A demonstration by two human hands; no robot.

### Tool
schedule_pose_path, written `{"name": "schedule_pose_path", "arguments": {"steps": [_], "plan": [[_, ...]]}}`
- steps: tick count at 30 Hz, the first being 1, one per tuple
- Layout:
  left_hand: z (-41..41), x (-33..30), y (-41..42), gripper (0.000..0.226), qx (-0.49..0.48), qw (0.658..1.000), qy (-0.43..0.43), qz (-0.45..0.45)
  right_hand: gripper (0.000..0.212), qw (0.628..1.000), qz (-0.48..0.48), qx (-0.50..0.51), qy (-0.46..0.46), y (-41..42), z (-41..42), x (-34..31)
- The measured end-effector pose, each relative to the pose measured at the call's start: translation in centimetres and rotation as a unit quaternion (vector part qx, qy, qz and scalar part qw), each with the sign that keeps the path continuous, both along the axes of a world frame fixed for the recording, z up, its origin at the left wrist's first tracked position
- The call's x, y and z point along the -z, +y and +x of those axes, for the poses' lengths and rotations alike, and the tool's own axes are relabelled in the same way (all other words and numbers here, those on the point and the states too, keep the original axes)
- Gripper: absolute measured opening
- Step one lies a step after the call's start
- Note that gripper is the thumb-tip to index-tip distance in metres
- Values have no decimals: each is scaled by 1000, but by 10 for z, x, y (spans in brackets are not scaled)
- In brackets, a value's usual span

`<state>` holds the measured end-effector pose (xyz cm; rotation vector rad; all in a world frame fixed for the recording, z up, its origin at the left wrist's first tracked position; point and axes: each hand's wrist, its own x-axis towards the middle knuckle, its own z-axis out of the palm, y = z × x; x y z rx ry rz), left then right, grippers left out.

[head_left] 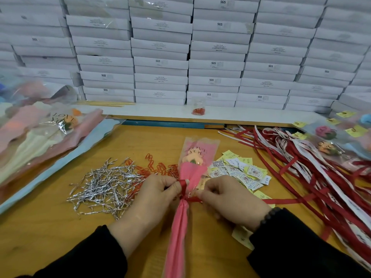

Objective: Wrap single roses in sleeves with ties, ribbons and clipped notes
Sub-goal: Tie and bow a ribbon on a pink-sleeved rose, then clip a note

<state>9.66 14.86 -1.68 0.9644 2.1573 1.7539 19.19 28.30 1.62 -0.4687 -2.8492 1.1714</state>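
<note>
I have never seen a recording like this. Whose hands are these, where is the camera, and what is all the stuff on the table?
There is no machine: a person works with bare hands, filmed from a camera worn on the head, looking down. The left hand and right hand pinch a red ribbon tied round a pink sleeve that holds a rose. On the wooden table lie silver twist ties, red paper clips, printed notes and loose ribbons. White boxes are stacked behind.

Both dark-sleeved forearms are reaching forward side by side, the left hand (149,199) pinching with curled fingers toward the middle, the right hand (230,203), beaded bracelet at its wrist, curling its fingers and pinching opposite it.
</note>
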Motion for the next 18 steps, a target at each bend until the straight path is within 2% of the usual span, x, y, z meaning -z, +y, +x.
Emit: {"name": "schedule_pose_path", "arguments": {"steps": [2, 4, 6, 10, 14, 16, 18], "plan": [[-1, 1, 0, 37, -6, 1000, 19, -13, 36, 984, -168, 23, -47, 4, 2, -3], [-1, 1, -1, 35, -6, 999, 25, -23, 37, 944, -326, 34, -47, 7, 4, -5], [-1, 0, -1, 33, -6, 1000, 19, -19, 38, 908, -418, 27, -25, 9, 5, -5], [-1, 0, -2, 44, -14, 998, 46, -31, 32, 850, -526, 11, 6, 11, 2, -2], [-1, -1, -3, 41, -6, 998, 41, -46, 33, 790, -612, 15, 41, 8, -1, 1], [-1, -2, -3, 43, -1, 998, 36, -49, 33, 777, -626, 23, 56, 3, -3, 3], [-1, -2, -3, 41, 1, 998, 34, -46, 27, 790, -606, 44, 75, -3, -4, 6]]}}
